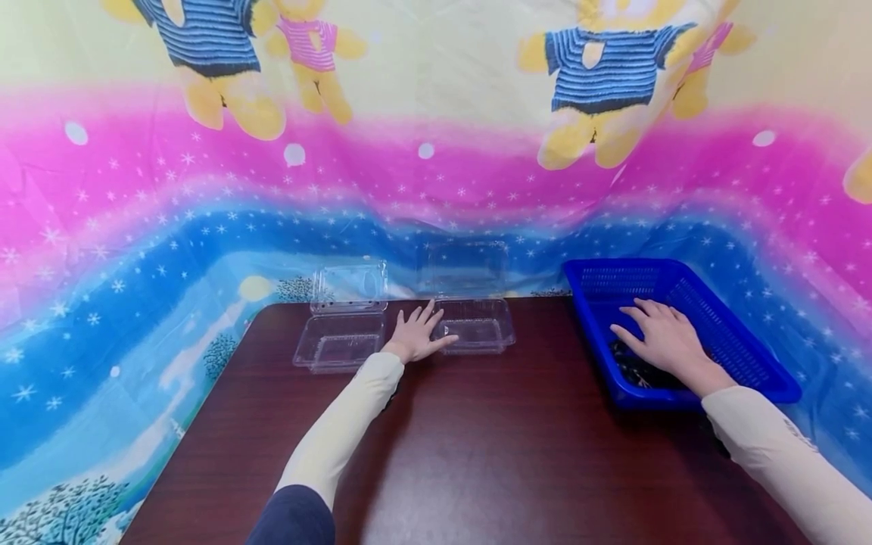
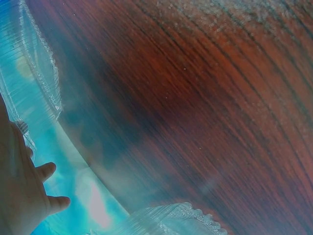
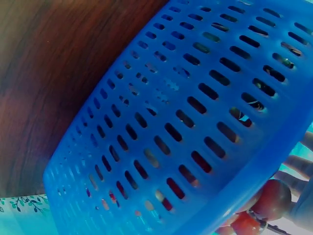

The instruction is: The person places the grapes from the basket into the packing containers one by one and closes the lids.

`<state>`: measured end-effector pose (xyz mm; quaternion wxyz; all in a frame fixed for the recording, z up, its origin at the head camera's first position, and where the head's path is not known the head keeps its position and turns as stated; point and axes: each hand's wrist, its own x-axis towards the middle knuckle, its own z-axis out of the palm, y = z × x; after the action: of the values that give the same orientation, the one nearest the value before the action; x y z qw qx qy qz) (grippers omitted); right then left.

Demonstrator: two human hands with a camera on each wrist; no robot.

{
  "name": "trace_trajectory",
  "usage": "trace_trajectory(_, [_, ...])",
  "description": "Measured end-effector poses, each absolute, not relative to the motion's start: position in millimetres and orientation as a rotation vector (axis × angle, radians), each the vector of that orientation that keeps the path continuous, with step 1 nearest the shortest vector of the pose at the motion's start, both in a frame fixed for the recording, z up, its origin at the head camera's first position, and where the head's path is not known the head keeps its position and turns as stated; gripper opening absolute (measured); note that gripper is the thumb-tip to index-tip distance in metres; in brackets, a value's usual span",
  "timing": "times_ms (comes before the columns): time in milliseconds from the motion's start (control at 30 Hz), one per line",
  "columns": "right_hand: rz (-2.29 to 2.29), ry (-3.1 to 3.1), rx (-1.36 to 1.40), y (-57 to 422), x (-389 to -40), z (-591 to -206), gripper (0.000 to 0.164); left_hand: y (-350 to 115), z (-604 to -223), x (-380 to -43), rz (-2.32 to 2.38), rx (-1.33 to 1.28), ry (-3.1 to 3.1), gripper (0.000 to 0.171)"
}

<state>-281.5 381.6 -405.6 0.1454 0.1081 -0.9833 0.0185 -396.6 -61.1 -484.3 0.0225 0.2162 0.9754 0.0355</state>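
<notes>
My left hand, fingers spread, hovers between two clear plastic clamshell boxes. The left box and the right box stand with their lids raised at the back. Over the blue perforated basket is my right hand, its fingers extended and apart, gripping nothing visible. Dark contents with thin stems lie in the basket beneath it. The right wrist view shows round red fruit beside the rim, near my fingers; the exact kind is unclear.
The boxes and basket stand toward the far side of a dark reddish wooden table. Behind it hangs a printed cloth with bears and snowflakes, which also drapes down both sides.
</notes>
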Motion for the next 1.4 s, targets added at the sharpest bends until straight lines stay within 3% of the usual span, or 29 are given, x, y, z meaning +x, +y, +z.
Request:
trace_trajectory(1033, [0.011,-2.839,0.291,390,-265,-402,0.058,-61,-479,-388,0.143,0.682,3.016,0.084])
trace_trajectory(1400, [-0.009,-2.867,0.267,396,-258,-403,0.065,-61,-479,-390,0.151,0.681,3.019,0.085])
